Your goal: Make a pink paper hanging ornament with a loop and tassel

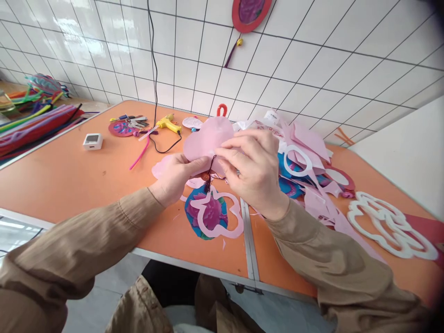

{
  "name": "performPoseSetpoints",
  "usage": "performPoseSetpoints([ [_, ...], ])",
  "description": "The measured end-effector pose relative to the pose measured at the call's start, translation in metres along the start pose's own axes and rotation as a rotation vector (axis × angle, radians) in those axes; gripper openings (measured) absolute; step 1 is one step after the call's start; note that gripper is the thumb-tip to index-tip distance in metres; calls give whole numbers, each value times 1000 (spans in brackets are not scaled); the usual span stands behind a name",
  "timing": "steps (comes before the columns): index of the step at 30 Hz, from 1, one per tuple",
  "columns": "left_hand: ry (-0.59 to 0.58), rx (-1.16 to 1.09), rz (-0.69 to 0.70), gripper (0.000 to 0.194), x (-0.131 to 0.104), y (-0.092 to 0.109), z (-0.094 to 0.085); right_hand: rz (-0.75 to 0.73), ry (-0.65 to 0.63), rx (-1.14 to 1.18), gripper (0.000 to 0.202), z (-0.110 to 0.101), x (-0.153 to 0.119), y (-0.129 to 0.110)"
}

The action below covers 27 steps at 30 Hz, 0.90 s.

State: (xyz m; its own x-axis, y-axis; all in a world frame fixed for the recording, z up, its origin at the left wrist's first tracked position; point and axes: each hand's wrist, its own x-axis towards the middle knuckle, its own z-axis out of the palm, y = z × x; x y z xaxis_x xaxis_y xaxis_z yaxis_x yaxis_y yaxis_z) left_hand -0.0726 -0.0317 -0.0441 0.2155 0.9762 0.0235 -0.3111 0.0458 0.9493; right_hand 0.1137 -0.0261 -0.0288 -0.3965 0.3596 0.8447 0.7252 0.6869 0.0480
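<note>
A pink flower-shaped cutout (pixel 208 136) is held up above the table. My left hand (pixel 175 178) grips its lower left edge, thumb on top. My right hand (pixel 253 169) is closed at its lower right side, fingertips pressed together against the surface; what they pinch is too small to make out. A dark tassel (pixel 207 182) on a cord hangs below the cutout. Beneath lie a round blue piece with a purple flower print (pixel 204 210) and a pale pink flower-shaped outline frame (pixel 239 222) partly over it. More pink cutouts lie behind my left hand.
A yellow glue gun (pixel 169 123) with its cord, a pink pipe cleaner (pixel 139 153) and a small white box (pixel 93 141) lie on the left. Pink scraps (pixel 308 143) and white outline frames (pixel 388 226) cover the right. Coloured pipe cleaners (pixel 38 127) are piled far left.
</note>
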Motion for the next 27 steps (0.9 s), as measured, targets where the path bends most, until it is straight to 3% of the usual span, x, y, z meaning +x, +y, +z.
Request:
performPoseSetpoints([
  [3, -6, 1, 6, 21, 0, -1, 0, -7, -23, -1, 21, 3, -3, 0],
  [11, -10, 86, 61, 22, -3, 1, 0, -120, 106, -37, 23, 7, -2, -2],
  [19, 36, 192, 193, 21, -4, 7, 3, -59, 35, -4, 23, 9, -3, -3],
  [27, 11, 161, 177, 26, -3, 6, 2, -113, 145, -43, 20, 13, -5, -10],
])
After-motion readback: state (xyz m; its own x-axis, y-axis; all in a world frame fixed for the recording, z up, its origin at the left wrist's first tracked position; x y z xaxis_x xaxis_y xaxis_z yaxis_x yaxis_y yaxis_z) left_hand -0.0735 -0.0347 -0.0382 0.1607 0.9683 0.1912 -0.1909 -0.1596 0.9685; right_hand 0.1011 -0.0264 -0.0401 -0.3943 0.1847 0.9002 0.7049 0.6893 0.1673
